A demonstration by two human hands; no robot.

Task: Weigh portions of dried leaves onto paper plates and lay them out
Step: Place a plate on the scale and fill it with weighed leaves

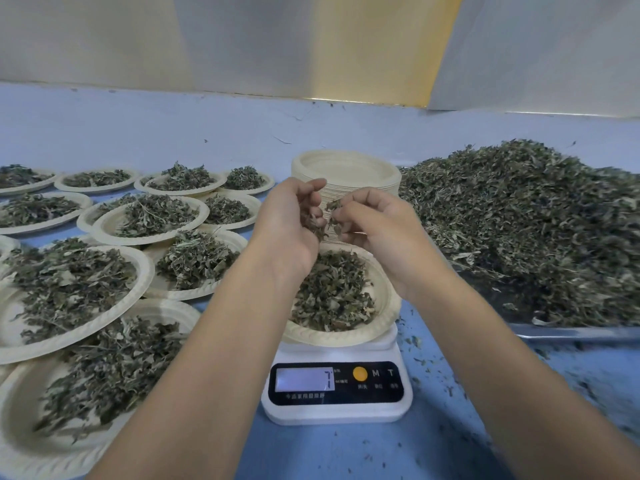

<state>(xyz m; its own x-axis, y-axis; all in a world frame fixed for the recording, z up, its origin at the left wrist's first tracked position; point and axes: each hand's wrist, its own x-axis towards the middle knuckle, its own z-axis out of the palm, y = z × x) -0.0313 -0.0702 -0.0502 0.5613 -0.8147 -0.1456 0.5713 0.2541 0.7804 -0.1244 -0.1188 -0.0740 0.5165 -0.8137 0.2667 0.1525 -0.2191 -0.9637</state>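
Observation:
A white digital scale [337, 393] stands on the blue table, its display showing 7. On it rests a paper plate [382, 317] holding a mound of dried leaves [332, 292]. Both hands hover just above that plate. My left hand [289, 220] grips a small clump of dried leaves. My right hand [375, 223] pinches a few leaves between fingertips, close to the left hand. A big heap of dried leaves [533, 230] lies on a metal tray [571, 332] at the right.
A stack of unused paper plates [346, 171] stands behind the scale. Several filled plates [114, 258] overlap across the left side of the table. Leaf crumbs are scattered right of the scale. A pale wall runs along the back.

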